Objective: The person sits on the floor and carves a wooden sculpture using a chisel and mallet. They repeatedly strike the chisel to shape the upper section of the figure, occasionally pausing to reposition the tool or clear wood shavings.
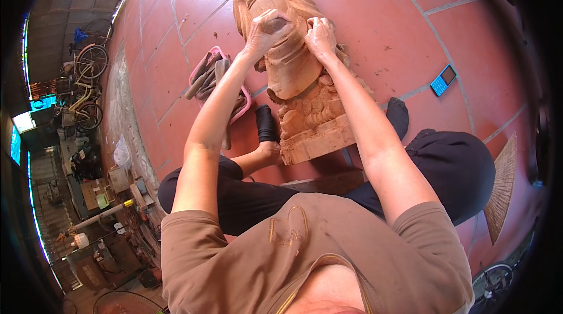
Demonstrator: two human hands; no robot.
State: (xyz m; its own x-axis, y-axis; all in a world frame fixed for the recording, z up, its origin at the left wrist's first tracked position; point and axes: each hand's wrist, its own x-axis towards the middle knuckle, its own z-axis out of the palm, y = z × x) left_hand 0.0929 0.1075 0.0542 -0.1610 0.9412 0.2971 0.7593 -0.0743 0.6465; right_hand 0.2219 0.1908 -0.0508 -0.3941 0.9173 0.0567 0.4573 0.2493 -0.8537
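Note:
A carved wooden statue [287, 73] lies on its back in front of me, its ridged base toward my legs and its top pointing away. My left hand [267, 31] is closed over the middle of the carving. A small dark patch shows at its fingers, and I cannot make out what it is. My right hand [321, 38] presses against the statue's right side with its fingers curled together. Anything inside those fingers is hidden.
Left of the statue, a pink basket [249, 103] holds several dark, long-handled pieces. A blue keypad phone [443, 80] lies on the red tiles at right. A woven fan-shaped piece [502, 188] is beside my right knee. Bicycles [89, 85] and clutter line the left side.

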